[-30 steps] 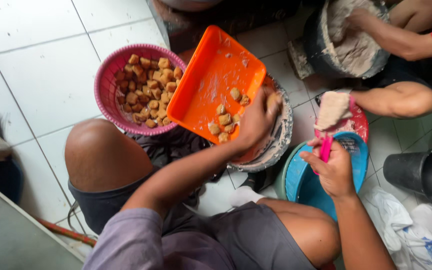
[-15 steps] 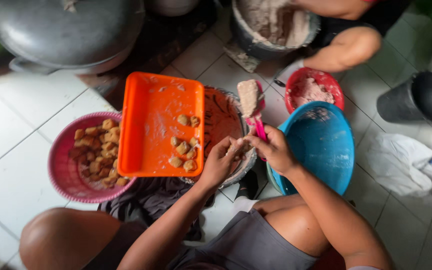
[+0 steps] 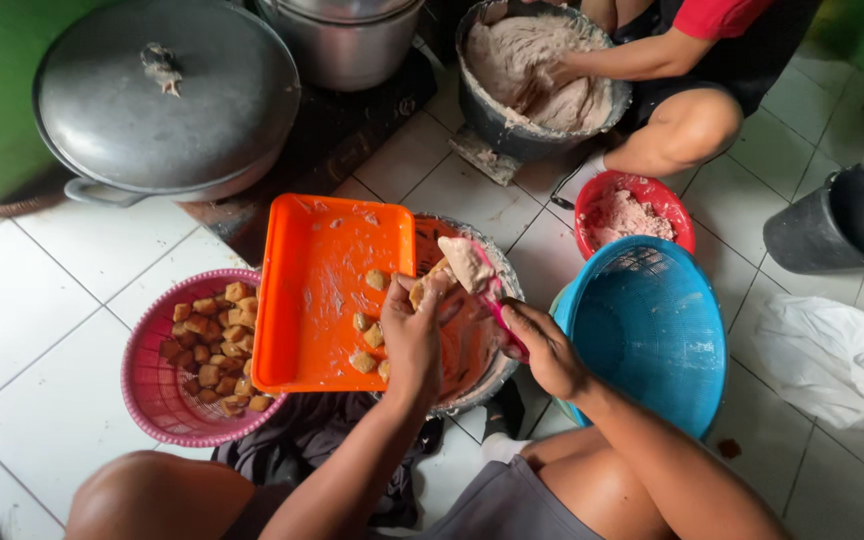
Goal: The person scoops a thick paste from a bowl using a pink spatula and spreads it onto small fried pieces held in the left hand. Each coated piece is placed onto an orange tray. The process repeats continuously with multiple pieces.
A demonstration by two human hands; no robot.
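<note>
My left hand (image 3: 414, 330) holds a small brown fried cube (image 3: 422, 290) over the right edge of an orange tray (image 3: 317, 275) that carries a few more cubes. My right hand (image 3: 544, 345) grips a pink-handled spoon (image 3: 497, 305) whose bowl is heaped with pale paste (image 3: 465, 262), touching the cube. Under the tray sits a round metal bowl (image 3: 492, 375). A pink basket (image 3: 157, 395) full of fried cubes stands to the left, and a blue basket (image 3: 652, 330) to the right.
Another person at the top right kneads pale paste by hand in a grey tub (image 3: 522, 130). A red bowl of paste (image 3: 632, 215), a large lidded pot (image 3: 167, 95), a black bucket (image 3: 837, 230) and a white cloth (image 3: 832, 360) lie on the white tiled floor.
The view has swung down and left. The orange tray has tipped back from steep to nearly flat. My right hand has brought the loaded spoon from beside the blue basket up to the cube in my left hand.
</note>
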